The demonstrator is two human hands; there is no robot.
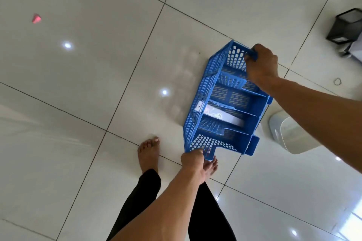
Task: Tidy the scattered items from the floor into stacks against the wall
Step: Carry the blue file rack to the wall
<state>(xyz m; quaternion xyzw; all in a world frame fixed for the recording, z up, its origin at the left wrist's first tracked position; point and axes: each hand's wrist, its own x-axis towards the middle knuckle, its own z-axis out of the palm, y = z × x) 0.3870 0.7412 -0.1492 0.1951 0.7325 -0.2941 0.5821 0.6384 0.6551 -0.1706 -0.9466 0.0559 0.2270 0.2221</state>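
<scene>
A blue plastic file rack (233, 103) with perforated walls and several divided slots is held above the white tiled floor, right of centre. My left hand (193, 159) grips its near end wall. My right hand (261, 63) grips its far end wall. A white packet (217, 112) lies inside one middle slot. Both arms reach in from the bottom and the right.
A white bin or container (291, 135) sits on the floor just right of the rack. A black mesh basket (345, 26) lies at the far right edge. A small loop (337, 81) and a small red thing (36, 19) rest on the tiles. My bare feet (148, 153) stand below the rack.
</scene>
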